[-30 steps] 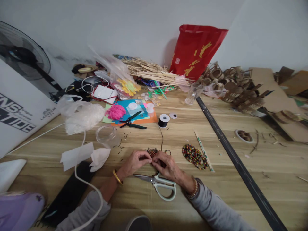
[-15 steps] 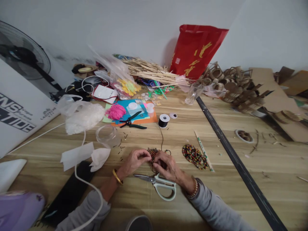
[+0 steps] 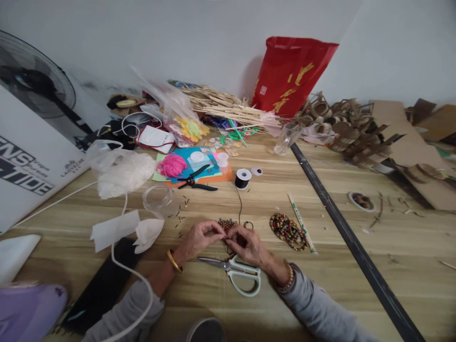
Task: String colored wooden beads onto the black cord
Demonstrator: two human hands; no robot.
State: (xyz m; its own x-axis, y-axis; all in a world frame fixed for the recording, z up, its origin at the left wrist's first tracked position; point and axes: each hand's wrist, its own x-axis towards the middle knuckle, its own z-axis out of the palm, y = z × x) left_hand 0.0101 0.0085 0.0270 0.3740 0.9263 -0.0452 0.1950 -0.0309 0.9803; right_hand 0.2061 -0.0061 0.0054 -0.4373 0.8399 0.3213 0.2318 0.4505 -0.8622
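Thumb and fingers pinched, my left hand [image 3: 201, 239] meets my right hand [image 3: 250, 247] tip to tip over the wooden table. What sits in the left pinch is too small to make out. My right hand grips a thin dark cord, and a strand with some beads hangs below its fingers. Just behind the fingertips lies a heap of small brown beads [image 3: 227, 223], partly covered. The black cord [image 3: 240, 204] runs back to a spool of black cord [image 3: 242, 179]. Scissors with pale green handles [image 3: 245, 281] lie under my right hand, blades pointing left.
Right of my hands lie a multicoloured bead string [image 3: 287, 231] and a thin patterned stick [image 3: 302, 223]. Black-handled pliers [image 3: 197, 180] and pink yarn [image 3: 172, 165] rest on coloured sheets. A clear jar [image 3: 158, 202] stands at left; a white cable [image 3: 131, 270] crosses my left sleeve.
My fingertips have come together; before, a small gap lay between them. My right hand has shifted slightly left. The objects on the table have not moved.
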